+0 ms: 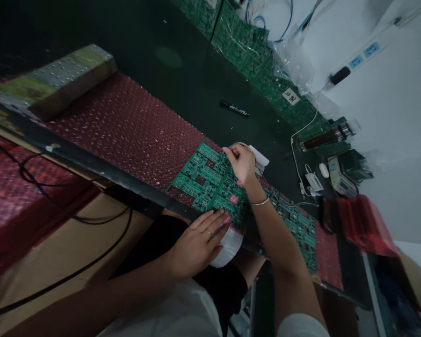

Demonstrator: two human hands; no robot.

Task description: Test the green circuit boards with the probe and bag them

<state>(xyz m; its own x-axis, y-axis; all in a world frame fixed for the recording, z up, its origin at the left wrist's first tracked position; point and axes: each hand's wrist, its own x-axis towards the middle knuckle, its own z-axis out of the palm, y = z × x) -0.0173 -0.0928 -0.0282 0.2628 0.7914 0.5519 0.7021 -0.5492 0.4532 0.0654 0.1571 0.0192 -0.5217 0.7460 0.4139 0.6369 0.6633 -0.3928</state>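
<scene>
A green circuit board panel (205, 180) lies on red bubble wrap (133, 126) at the near edge of a dark bench. My left hand (196, 243) rests on the panel's near edge, fingers curled round a white roll of stickers (229, 248). My right hand (242, 164) is at the panel's far edge, fingertips pinched together on the board; what they pinch is too small to name. Small pink stickers (233, 199) sit on the panel. More green boards (298, 224) lie to the right, under my right forearm.
A black marker (234, 108) lies on the dark bench (182, 70). Stacks of green boards in plastic (252, 51) line the back. A metal block (56, 79) sits far left. Small devices and cables (331, 175) are at right, with a red bag (363, 222). Black cables (73, 215) hang below.
</scene>
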